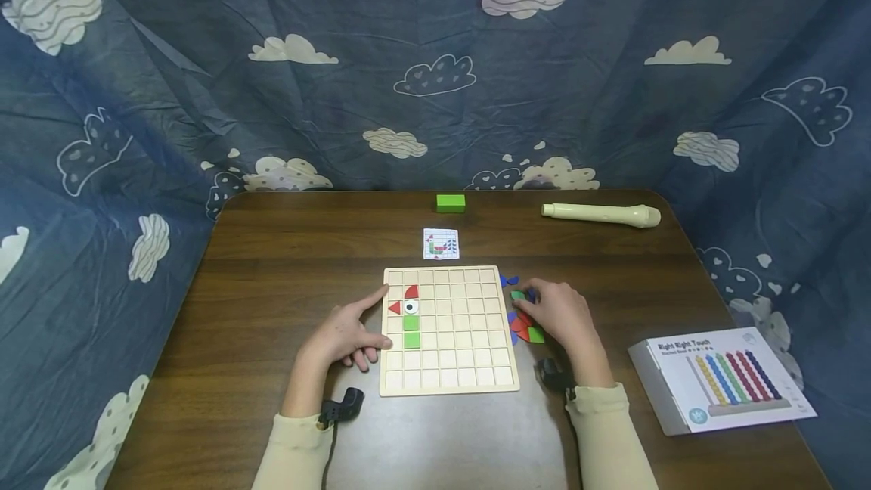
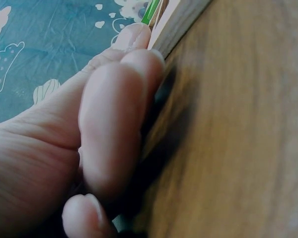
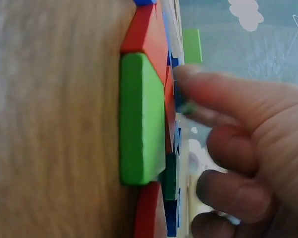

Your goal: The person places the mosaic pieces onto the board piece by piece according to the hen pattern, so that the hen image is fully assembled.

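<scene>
A wooden grid board (image 1: 463,358) lies before me. On its left side are a red quarter-round piece (image 1: 411,292), a red triangle (image 1: 395,308), an eye piece (image 1: 411,307) and two green squares (image 1: 411,323). My left hand (image 1: 343,335) spreads its index finger and thumb along the board's left edge. Beside the right edge, my right hand (image 1: 561,312) reaches over a pile of red, blue and green pieces (image 1: 522,327). Between its thumb and index fingertips a small green piece (image 3: 187,107) shows, mostly hidden. A green block (image 3: 141,119) stands large near that hand.
A small picture card (image 1: 441,244) lies behind the board, with a green box (image 1: 450,204) farther back. To the back right is a cream microphone-shaped stick (image 1: 602,215). A bead toy box (image 1: 721,380) sits at the right. Cloud-patterned cloth (image 1: 435,119) hangs behind the table.
</scene>
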`<action>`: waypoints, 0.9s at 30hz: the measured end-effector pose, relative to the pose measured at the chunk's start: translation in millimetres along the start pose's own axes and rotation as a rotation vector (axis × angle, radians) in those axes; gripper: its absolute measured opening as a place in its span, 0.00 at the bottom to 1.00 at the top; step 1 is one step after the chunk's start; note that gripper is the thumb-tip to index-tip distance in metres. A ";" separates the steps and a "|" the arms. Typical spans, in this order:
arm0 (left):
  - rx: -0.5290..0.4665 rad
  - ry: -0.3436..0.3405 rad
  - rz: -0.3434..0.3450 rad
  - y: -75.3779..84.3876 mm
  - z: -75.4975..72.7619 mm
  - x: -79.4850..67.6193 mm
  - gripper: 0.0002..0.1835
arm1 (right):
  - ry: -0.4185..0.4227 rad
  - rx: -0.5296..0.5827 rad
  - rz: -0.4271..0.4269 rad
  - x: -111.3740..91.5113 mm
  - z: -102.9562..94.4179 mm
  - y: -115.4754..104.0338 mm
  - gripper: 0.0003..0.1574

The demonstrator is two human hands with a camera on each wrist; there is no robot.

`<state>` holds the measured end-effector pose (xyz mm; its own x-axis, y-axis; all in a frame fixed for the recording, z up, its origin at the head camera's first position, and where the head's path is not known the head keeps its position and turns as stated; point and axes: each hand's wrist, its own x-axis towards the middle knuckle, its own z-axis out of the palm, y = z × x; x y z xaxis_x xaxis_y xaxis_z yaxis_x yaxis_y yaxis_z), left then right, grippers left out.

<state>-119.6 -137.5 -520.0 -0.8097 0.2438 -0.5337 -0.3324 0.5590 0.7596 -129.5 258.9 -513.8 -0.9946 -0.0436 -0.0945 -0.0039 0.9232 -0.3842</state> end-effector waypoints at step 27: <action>0.018 -0.003 0.048 -2.5 -1.9 -1.8 0.53 | 0.049 0.005 -0.416 -65.4 64.9 -145.8 0.15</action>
<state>-118.2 -140.8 -520.3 -0.8234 0.2728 -0.4976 -0.2841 0.5608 0.7777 -57.1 102.4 -511.2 -0.9119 -0.3945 0.1133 -0.4063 0.8288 -0.3846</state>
